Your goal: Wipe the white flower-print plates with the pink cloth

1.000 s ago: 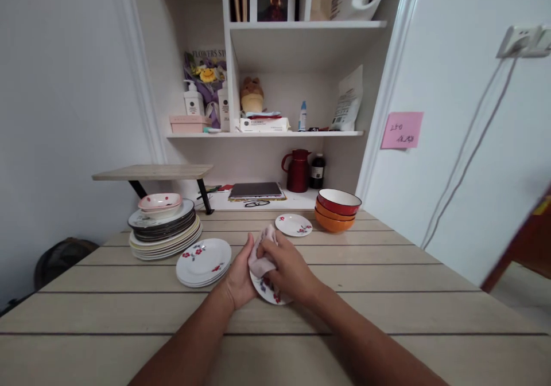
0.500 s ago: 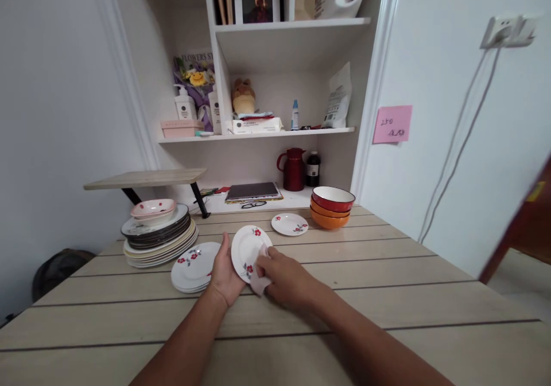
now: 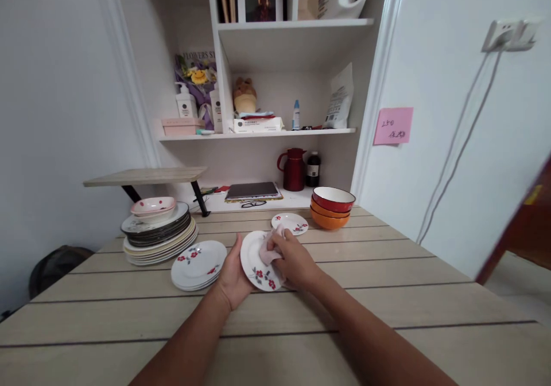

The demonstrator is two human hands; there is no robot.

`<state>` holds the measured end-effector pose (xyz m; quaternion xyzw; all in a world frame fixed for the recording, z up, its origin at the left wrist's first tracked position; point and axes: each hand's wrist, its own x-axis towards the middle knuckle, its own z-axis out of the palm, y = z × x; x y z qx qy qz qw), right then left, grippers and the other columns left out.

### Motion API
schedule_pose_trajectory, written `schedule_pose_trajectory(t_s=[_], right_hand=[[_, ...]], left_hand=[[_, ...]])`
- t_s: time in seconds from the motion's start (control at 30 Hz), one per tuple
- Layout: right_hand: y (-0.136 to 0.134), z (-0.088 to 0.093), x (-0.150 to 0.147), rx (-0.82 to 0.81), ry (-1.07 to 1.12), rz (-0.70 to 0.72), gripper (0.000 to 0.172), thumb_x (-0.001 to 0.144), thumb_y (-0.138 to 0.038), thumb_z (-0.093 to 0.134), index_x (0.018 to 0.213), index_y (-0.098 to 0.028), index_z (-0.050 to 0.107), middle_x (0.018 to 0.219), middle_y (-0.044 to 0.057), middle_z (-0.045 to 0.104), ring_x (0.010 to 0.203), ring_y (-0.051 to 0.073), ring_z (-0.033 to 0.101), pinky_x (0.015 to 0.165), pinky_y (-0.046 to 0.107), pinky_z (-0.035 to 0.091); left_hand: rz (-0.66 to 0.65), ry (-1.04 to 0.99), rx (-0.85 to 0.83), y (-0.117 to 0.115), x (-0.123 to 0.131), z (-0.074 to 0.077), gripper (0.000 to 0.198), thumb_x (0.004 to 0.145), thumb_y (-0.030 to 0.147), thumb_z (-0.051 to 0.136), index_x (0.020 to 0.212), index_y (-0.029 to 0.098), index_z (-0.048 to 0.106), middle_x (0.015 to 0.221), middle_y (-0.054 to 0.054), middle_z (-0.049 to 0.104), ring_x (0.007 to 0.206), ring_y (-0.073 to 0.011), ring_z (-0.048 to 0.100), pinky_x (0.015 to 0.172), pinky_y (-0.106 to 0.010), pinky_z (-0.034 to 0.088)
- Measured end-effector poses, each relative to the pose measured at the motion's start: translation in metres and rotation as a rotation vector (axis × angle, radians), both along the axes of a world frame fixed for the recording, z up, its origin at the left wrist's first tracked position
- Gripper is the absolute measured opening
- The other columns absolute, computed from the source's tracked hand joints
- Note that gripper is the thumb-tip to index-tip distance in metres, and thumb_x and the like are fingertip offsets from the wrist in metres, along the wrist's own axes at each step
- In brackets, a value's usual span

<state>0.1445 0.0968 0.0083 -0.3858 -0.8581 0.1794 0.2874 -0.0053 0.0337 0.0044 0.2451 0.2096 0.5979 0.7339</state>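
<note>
Left hand [image 3: 235, 277]: grasps a small white floral plate [image 3: 251, 254] by its left edge. Thumb lies upright along the rim; the other fingers pass behind the plate, their exact placement hidden.

Right hand [image 3: 298, 262]: fingers curled, gripping a bunched pale cloth [image 3: 267, 252] against the upper right part of the plate's face. Full extent of the cloth under the fingers cannot be told.

Held plate: centre of the near half of the table [image 3: 387, 303], between the two hands, tilted with its face toward the wearer. Red flowers with grey leaves show along the near rim. Contact between its near edge and the tabletop: cannot tell.

Left of the left hand, near it: a low stack of white floral plates [image 3: 198, 262], red flowers on the top one. Farther left and beyond: a taller stack of mixed plates [image 3: 161, 241], dark-edged ones above pale ones, with a pink dotted dish [image 3: 152, 205] uppermost.

Beyond the right hand: a single floral plate [image 3: 296, 223] lies flat on the table. Just right of it stand nested bowls [image 3: 331, 217], a red one with a white interior over orange ones. Far side, behind these: a red jug [image 3: 294, 171] beside a dark bottle [image 3: 313, 170].
</note>
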Motion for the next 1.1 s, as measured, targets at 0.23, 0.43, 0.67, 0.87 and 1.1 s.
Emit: schedule_pose_trajectory(t_s=[0.23,0.43,0.67,0.87,1.1], right_hand=[[-0.019,0.004,0.005,-0.067,-0.246,0.202,0.021,0.068,-0.011,0.061,0.086,-0.022,0.059,0.094,0.001,0.049,0.07,0.012,0.043,0.061,0.024,0.027],[-0.052,0.011,-0.016,0.014,-0.129,0.434,0.022,0.071,-0.014,0.06,0.091,-0.024,0.059,0.098,0.001,0.048,0.074,0.012,0.044,0.063,0.023,0.03],[-0.018,0.005,-0.009,0.012,0.061,0.206,0.03,0.067,-0.005,0.056,0.091,-0.024,0.056,0.101,0.001,0.046,0.083,0.014,0.048,0.071,0.024,0.035],[0.004,-0.002,0.006,-0.066,-0.045,0.01,0.027,0.069,-0.006,0.057,0.09,-0.023,0.058,0.098,0.001,0.048,0.077,0.013,0.048,0.064,0.024,0.031],[-0.015,0.006,0.005,-0.094,-0.19,0.313,0.028,0.064,-0.011,0.067,0.087,-0.023,0.059,0.095,-0.001,0.05,0.075,0.013,0.047,0.065,0.023,0.032]], left_hand=[[0.185,-0.044,0.01,-0.001,-0.015,0.008,0.059,0.088,0.054,0.045,0.131,0.015,0.053,0.116,-0.014,0.067,0.106,-0.0297,0.063,0.098,-0.045,0.043],[0.123,0.066,-0.173,-0.001,-0.019,0.003,0.065,0.081,0.062,0.051,0.115,0.008,0.063,0.098,-0.016,0.072,0.093,-0.0315,0.068,0.09,-0.043,0.048],[0.051,0.026,-0.06,0.002,-0.005,0.0,0.055,0.088,0.054,0.046,0.118,0.011,0.062,0.1,-0.014,0.072,0.096,-0.0294,0.067,0.092,-0.043,0.047],[0.169,0.022,-0.041,0.003,-0.006,0.001,0.057,0.088,0.052,0.045,0.125,0.01,0.058,0.111,-0.015,0.069,0.105,-0.0294,0.064,0.097,-0.044,0.044],[0.073,0.037,-0.078,0.0,-0.011,0.002,0.063,0.086,0.06,0.044,0.121,0.01,0.06,0.106,-0.016,0.071,0.1,-0.0309,0.066,0.095,-0.045,0.044]])
